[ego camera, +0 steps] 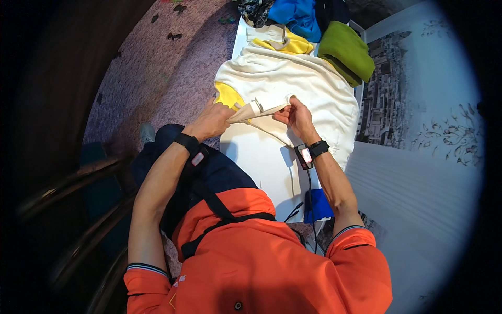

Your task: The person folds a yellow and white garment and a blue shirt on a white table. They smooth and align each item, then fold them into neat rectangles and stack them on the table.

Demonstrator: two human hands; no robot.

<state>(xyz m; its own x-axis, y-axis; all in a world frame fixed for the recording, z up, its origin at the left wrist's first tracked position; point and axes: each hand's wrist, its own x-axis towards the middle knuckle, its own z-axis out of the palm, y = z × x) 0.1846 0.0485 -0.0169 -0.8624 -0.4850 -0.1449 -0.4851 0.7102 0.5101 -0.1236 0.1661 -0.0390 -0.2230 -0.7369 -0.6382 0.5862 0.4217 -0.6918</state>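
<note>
A cream garment with yellow parts (290,74) lies spread and wrinkled over a white table. My left hand (213,119) is closed on one end of a narrow cream band of its fabric, beside a yellow patch. The other end of that band is pinched between the thumb and fingers of my right hand (296,115), over the garment's near part. The band is stretched between both hands, with a small slit or loop in its middle. Which part of the garment the band is, I cannot tell for sure. Each wrist wears a black strap with a small device.
Folded green cloth (345,53), blue cloth (296,17) and a dark patterned cloth (257,11) lie at the table's far end. A blue piece (318,206) and black cables lie at the near end. A printed wall (423,117) stands close on the right; carpet (188,74) is on the left.
</note>
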